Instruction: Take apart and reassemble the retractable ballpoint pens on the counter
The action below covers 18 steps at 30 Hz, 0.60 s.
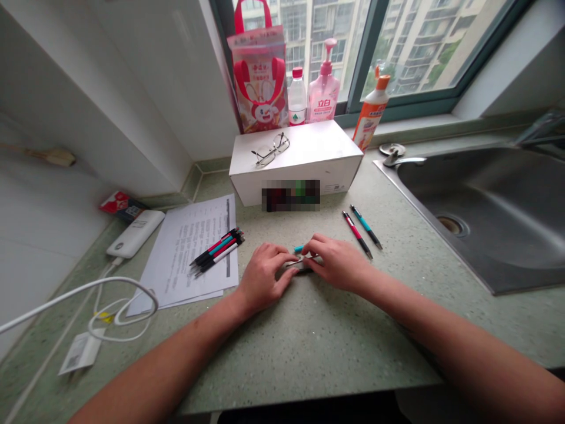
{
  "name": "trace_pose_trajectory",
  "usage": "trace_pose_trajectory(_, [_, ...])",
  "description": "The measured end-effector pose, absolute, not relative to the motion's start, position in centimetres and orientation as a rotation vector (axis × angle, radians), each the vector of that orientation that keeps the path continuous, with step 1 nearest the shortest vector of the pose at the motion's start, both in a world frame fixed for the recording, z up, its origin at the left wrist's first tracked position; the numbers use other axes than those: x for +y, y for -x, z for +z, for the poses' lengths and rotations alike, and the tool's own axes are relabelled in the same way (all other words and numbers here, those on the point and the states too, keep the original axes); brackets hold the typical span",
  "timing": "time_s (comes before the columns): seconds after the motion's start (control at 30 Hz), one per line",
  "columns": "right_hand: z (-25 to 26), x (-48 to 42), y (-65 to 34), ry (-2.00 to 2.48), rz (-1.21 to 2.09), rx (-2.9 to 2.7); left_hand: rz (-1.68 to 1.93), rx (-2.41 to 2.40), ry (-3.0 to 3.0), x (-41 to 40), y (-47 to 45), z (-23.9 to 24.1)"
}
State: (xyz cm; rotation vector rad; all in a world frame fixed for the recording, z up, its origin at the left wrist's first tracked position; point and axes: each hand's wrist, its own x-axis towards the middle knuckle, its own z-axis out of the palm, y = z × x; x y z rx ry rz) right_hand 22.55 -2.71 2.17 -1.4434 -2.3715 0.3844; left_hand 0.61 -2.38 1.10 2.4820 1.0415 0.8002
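My left hand [263,275] and my right hand [334,261] meet at the middle of the green speckled counter [309,341]. Both are closed in a pinch on a pen [300,249] with a teal end that shows between the fingertips. Something dark and flat [296,268] lies under the hands; I cannot make out what it is. A bundle of several pens [218,249] rests on a printed sheet [189,253] to the left. Two loose pens, one red [357,234] and one teal [366,227], lie to the right of my right hand.
A white box [304,159] with glasses [271,150] on it stands behind the hands. Bottles [324,88] and a red bag [258,76] line the window sill. A steel sink [485,206] is at right. A power bank [136,233] and white cable [88,288] lie at left.
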Motion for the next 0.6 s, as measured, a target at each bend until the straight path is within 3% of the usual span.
trace_pose_trajectory(0.6, [2.52, -2.2, -22.89, 1.626, 0.304, -2.468, 0.685, 1.318, -2.503, -1.65, -0.82, 0.37])
